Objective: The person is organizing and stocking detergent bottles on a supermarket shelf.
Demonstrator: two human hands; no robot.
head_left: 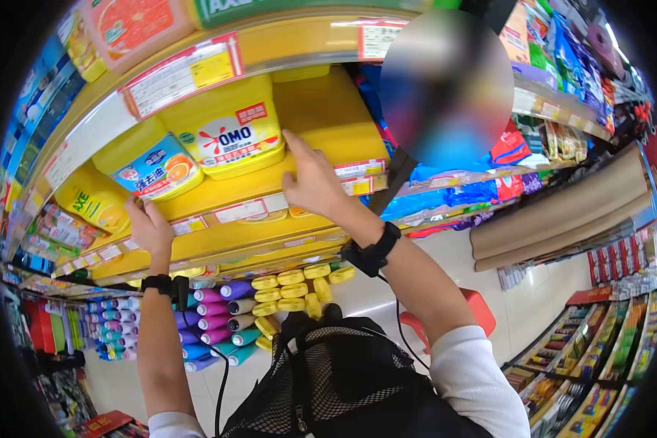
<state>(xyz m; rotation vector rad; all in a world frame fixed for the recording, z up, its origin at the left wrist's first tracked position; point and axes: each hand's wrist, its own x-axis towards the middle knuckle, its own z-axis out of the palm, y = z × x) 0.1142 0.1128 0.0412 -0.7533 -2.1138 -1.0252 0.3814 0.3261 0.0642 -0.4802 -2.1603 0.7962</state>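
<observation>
On the yellow shelf stands a yellow jug of OMO detergent (233, 131), its front label facing me. Beside it on the left is another yellow jug with a blue label and orange slices (150, 166), then a yellow AXE bottle (91, 201). My right hand (312, 179) is at the OMO jug's lower right side, index finger stretched out against or very near it, thumb apart. At the shelf front, my left hand (150, 225) has its fingertips by the lower left corner of the blue-labelled jug; it grips nothing I can see. Both wrists wear black straps.
Price tags (241, 210) line the shelf edge. Below stand several purple and teal bottles (215, 321) and yellow bottles (292, 290) on the floor. A red stool (478, 310) is at my right. Packaged goods (445, 197) fill shelves farther right. A blurred circle covers part of the upper right.
</observation>
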